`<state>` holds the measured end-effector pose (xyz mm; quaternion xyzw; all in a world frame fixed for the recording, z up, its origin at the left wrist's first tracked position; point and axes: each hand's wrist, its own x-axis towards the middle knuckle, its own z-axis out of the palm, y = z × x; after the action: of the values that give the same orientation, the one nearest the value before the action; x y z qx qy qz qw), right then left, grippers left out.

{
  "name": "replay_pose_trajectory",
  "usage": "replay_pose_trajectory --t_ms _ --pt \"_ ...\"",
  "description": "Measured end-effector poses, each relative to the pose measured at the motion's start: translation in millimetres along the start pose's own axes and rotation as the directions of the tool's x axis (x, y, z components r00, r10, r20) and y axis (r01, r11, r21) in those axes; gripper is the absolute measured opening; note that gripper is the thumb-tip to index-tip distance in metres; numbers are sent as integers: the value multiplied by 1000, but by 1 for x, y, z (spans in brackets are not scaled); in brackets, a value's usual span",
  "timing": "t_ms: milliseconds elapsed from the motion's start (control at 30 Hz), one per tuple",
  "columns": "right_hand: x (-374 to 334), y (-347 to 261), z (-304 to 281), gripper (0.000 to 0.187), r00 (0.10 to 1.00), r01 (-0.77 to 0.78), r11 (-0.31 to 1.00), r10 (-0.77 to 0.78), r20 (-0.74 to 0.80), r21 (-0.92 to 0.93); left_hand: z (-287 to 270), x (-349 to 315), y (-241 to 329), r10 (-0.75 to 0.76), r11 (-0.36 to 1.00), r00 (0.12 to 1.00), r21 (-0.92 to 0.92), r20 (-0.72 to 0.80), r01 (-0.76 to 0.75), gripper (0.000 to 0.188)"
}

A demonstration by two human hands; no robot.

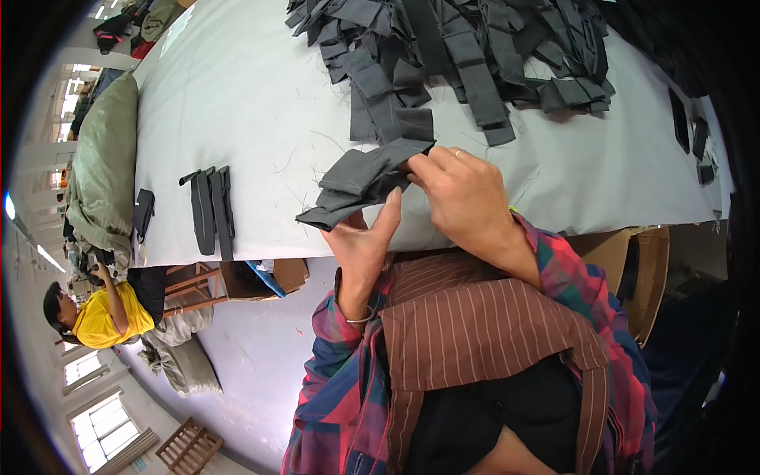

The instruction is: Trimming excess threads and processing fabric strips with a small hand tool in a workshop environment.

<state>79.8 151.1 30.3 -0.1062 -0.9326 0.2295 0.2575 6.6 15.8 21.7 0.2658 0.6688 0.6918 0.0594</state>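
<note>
Between my two hands is a folded dark grey fabric piece [356, 176], raised over the table's near edge. My left hand [364, 237] holds it from below, thumb up along its near side and fingers hidden beneath the cloth. At the cloth's right end, my right hand [467, 190] pinches the edge between thumb and fingertips. Just beyond lies a big heap of dark grey fabric strips [475, 71], its nearest strips reaching close to the held piece. Loose threads are scattered around the heap.
Several sewn grey strips [212, 210] lie side by side on the white-covered table [237, 103], left of my hands, near a small black piece [143, 212]. A stuffed green sack [107, 150] leans at the left edge. A cardboard box [649, 277] stands below right; a person in yellow [111, 317] works far left.
</note>
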Motion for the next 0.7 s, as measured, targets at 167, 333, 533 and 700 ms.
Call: replay_pose_trajectory --t_ms 167,333,533,700 --pt "2 -3 3 5 1000 -15 1000 15 -15 -19 5 0 3 -28 996 998 -88 -49 24 40" --pt "3 -3 5 5 1000 -7 1000 7 -15 -19 5 0 0 -3 996 999 -89 -42 -1 41" --pt "6 2 3 3 999 2 999 0 -41 49 4 9 3 -36 994 998 -102 -44 32 37" --pt "9 5 -10 6 987 -139 965 117 109 222 -6 20 10 -251 926 966 -276 53 256 25"
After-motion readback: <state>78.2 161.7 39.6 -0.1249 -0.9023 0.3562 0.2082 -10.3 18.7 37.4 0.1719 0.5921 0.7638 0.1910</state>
